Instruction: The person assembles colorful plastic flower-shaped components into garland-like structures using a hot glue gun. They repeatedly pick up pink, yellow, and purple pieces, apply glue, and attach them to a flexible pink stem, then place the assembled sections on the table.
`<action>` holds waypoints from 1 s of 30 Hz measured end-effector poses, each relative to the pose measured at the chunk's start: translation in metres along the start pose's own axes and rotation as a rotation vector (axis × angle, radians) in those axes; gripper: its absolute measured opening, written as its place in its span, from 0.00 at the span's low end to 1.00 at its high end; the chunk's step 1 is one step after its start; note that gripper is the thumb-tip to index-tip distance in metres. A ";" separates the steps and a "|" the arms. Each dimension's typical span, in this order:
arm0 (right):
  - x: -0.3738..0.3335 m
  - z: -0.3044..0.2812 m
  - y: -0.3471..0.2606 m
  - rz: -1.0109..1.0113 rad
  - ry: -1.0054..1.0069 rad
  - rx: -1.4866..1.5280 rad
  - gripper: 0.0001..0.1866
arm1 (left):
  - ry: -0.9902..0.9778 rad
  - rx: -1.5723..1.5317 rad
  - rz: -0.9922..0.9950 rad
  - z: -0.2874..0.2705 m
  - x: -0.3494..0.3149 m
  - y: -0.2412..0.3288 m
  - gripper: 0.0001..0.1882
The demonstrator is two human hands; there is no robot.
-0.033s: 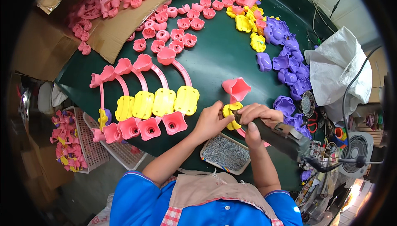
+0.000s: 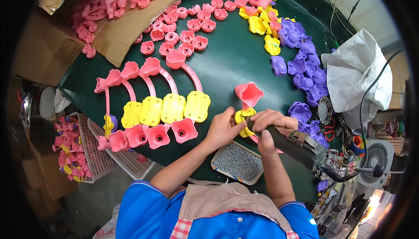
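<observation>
Head view: left hand (image 2: pixel 222 129) pinches the yellow flower-shaped part (image 2: pixel 242 118) on the green table (image 2: pixel 231 60); right hand (image 2: pixel 271 127) grips an electric screwdriver (image 2: pixel 292 145).

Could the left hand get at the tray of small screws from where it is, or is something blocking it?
Probably yes. The left hand holds the yellow piece just above the tray, and nothing lies between them; it would have to let go first.

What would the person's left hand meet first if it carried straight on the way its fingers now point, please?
The left hand points right, toward the yellow plastic piece it already touches. Just past that lies the right hand gripping the dark power screwdriver. Depth is hard to judge.
</observation>
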State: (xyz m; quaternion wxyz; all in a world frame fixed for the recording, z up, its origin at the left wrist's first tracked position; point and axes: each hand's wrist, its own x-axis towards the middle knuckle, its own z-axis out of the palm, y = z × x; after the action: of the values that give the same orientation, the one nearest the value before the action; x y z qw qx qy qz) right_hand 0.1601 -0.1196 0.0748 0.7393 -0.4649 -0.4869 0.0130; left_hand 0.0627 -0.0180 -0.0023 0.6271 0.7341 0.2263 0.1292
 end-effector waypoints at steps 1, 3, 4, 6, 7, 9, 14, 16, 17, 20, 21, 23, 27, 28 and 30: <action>0.000 -0.001 0.002 -0.010 -0.003 -0.013 0.19 | 0.026 0.050 0.015 0.001 -0.003 0.000 0.22; -0.003 -0.002 0.005 -0.010 0.047 0.035 0.19 | 0.035 0.025 -0.008 0.005 -0.002 0.002 0.22; -0.005 -0.002 0.004 -0.010 0.075 0.058 0.19 | 0.037 0.013 -0.019 0.006 -0.002 0.004 0.22; -0.001 -0.003 0.003 0.061 0.148 0.101 0.19 | -0.021 -0.016 -0.092 0.002 -0.003 0.010 0.19; -0.002 -0.004 -0.002 0.089 0.207 0.137 0.19 | -0.060 -0.071 -0.145 0.000 -0.004 0.014 0.18; -0.006 -0.005 -0.020 0.124 0.237 0.158 0.21 | -0.076 -0.126 -0.156 -0.006 -0.013 0.016 0.21; -0.061 -0.017 -0.045 0.268 0.016 0.161 0.21 | 0.143 0.187 0.444 -0.020 -0.058 0.000 0.15; -0.069 -0.016 -0.043 0.307 -0.051 0.127 0.22 | 0.024 0.386 0.575 -0.021 -0.066 0.010 0.13; -0.070 -0.014 -0.044 0.293 -0.034 0.137 0.21 | -0.007 0.426 0.595 -0.016 -0.067 0.013 0.12; -0.059 -0.011 -0.055 0.238 0.023 0.194 0.21 | -0.040 0.490 0.631 -0.009 -0.066 0.009 0.10; -0.055 -0.014 -0.060 0.206 -0.005 0.162 0.21 | -0.042 0.487 0.627 -0.009 -0.065 0.013 0.09; -0.050 -0.017 -0.067 0.182 0.000 0.144 0.21 | -0.013 0.466 0.633 -0.007 -0.064 0.013 0.09; -0.044 -0.018 -0.078 0.172 0.042 0.147 0.22 | -0.072 0.368 0.639 -0.008 -0.062 0.016 0.09; -0.044 -0.018 -0.079 0.174 0.054 0.149 0.22 | -0.086 0.330 0.622 -0.009 -0.061 0.018 0.09; -0.046 -0.018 -0.079 0.181 0.056 0.163 0.22 | -0.110 0.255 0.586 -0.011 -0.060 0.021 0.09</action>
State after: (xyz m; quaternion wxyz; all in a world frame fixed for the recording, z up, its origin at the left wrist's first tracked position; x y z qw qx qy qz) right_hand 0.1148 -0.1982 0.0964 0.7838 -0.4455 -0.4195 0.1060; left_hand 0.0092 -0.0410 0.0256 0.4776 0.8465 -0.0147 0.2349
